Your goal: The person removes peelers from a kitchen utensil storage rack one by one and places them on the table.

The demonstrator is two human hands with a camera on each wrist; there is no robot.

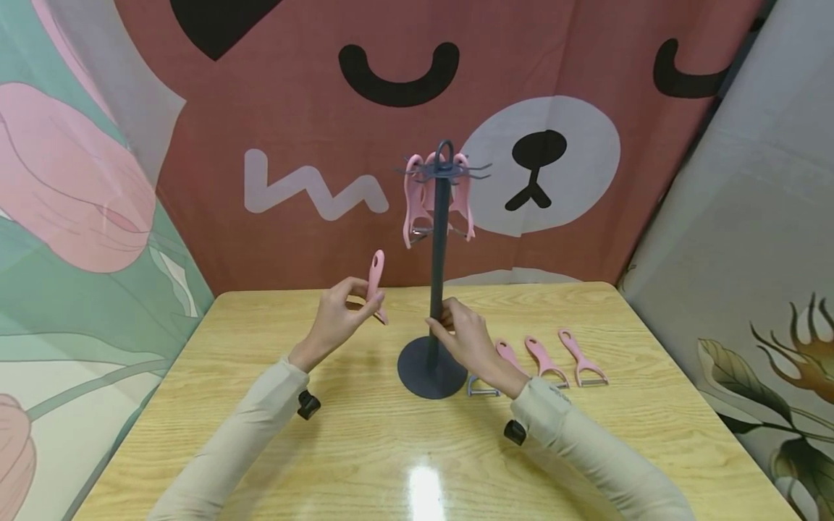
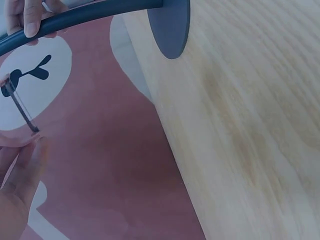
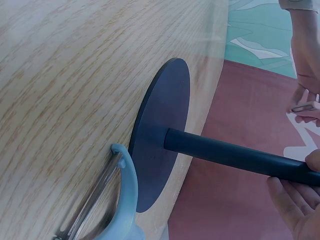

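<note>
A pink Y-shaped peeler (image 1: 374, 276) is pinched in my left hand (image 1: 337, 316), handle end up, left of a dark metal stand (image 1: 439, 250). In the left wrist view its blade (image 2: 22, 107) shows beyond the fingertips. My right hand (image 1: 470, 339) grips the lower part of the stand's pole, above the round base (image 3: 162, 120). From the hooks at the top hang several pink peelers (image 1: 413, 199), partly overlapping. Close to the base lies a light blue peeler head (image 3: 129, 192); my right hand and wrist hide the rest of that peeler in the head view.
Three pink peelers lie in a row right of the stand: one partly behind the right wrist (image 1: 507, 352), a middle peeler (image 1: 541, 356) and a far-right peeler (image 1: 580, 358). The wooden table (image 1: 365, 463) ends at a patterned curtain (image 1: 293, 239).
</note>
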